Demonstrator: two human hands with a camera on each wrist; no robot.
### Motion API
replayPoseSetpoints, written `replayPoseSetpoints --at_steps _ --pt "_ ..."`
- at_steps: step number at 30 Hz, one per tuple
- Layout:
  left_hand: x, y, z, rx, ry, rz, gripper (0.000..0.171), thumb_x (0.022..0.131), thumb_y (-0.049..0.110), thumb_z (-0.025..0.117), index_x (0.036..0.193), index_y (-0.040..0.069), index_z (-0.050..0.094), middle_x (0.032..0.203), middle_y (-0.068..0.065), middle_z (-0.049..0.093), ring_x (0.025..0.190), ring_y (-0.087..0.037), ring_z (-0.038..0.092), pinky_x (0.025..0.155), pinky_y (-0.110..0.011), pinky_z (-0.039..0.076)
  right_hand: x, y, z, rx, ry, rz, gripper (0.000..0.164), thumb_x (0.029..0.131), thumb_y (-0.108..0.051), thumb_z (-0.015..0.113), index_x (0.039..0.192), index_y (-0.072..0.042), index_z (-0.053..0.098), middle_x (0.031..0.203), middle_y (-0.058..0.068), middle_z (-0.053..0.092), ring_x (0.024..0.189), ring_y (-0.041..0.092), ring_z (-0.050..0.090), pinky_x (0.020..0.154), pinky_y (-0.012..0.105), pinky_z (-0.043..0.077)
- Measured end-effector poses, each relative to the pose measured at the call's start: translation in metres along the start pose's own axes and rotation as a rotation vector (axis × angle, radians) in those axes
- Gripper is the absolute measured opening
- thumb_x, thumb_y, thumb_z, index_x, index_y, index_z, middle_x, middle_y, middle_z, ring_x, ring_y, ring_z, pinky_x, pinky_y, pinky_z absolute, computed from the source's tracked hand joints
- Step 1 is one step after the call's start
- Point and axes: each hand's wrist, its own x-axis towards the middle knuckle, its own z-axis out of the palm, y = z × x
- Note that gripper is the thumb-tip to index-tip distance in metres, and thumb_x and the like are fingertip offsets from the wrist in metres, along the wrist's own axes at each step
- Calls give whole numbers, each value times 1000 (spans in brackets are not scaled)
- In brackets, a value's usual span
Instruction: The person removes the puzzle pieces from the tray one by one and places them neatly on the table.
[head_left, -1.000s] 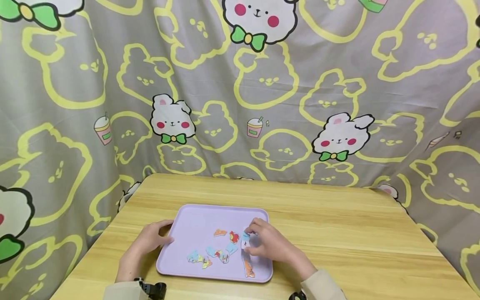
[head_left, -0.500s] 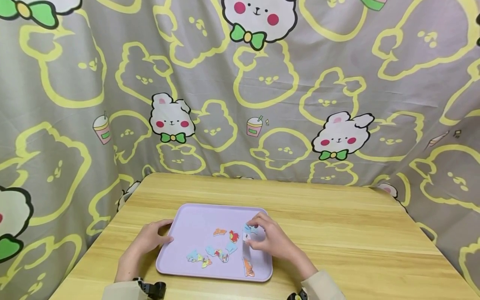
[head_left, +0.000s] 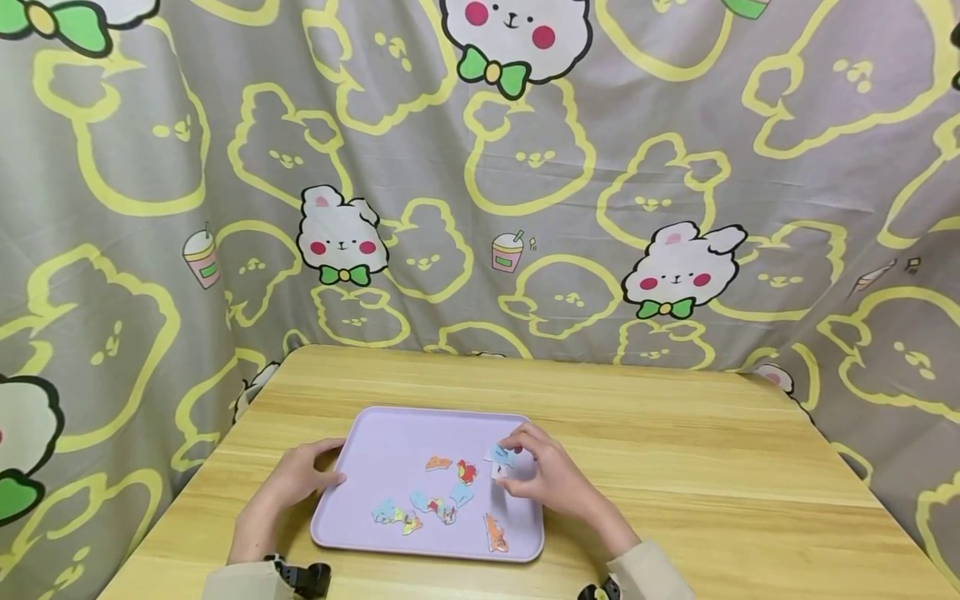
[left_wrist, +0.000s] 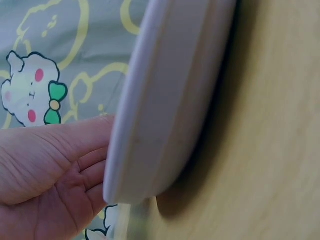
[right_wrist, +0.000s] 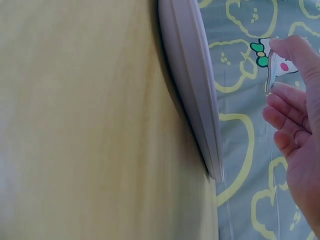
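My right hand (head_left: 551,479) pinches a light-blue and white puzzle piece (head_left: 500,455) between thumb and fingers, over the right side of the lilac tray (head_left: 397,432). The right wrist view shows this piece (right_wrist: 271,72) nearly edge-on at the fingertips. With loosely bent fingers, my left hand (head_left: 296,479) rests on the tray's left rim; in the left wrist view its fingertips are hidden behind the rim. On the tray lie an orange piece (head_left: 496,533) at the lower right, a red piece (head_left: 467,472), a smaller orange piece (head_left: 438,462) and several blue, yellow and multicoloured pieces (head_left: 435,505).
The tray stands near the front of a wooden table (head_left: 675,467), with bare wood behind it and to its right. A grey curtain (head_left: 555,292) with yellow outlines and white rabbits hangs around the table's back and sides. Both wrists wear black straps with cameras.
My right hand has raised the blue and white piece and carried it slightly right and toward the tray's far side. The left hand and the pieces on the tray stay in place.
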Motion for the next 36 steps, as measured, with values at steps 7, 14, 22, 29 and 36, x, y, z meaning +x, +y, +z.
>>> replayPoseSetpoints --at_steps 7,14,22,29,36 --pt "1 2 0 4 0 1 57 84 16 76 134 -2 56 137 -32 53 131 -53 44 108 -63 38 -4 4 -6 -30 -5 26 39 77 -20 81 112 -9 67 104 -3 60 96 17 58 85 36 56" --pt "1 2 -1 11 -5 -7 57 84 16 76 134 -2 56 137 -33 52 131 -54 43 108 -63 38 -9 11 -13 -58 -19 58 40 78 -22 80 113 -10 66 104 -3 60 96 16 58 81 35 56" --pt "0 2 -1 11 -9 -13 57 84 16 75 135 -2 55 138 -32 52 131 -54 42 109 -63 37 -15 20 -22 -54 -23 72 40 78 -23 80 113 -9 66 103 -4 59 95 20 58 80 34 55" --pt "-1 -1 1 -9 -1 1 57 84 15 76 134 -3 56 137 -32 53 131 -53 43 108 -64 37 -18 27 -28 -74 6 42 40 76 -19 81 111 -8 67 103 -3 61 93 22 59 79 34 55" --pt "-2 -2 1 -29 0 8 57 83 15 76 134 -3 56 137 -32 53 132 -53 43 108 -64 37 -23 33 -35 -84 3 84 36 78 -20 81 110 -10 67 101 -5 60 93 22 58 78 32 55"
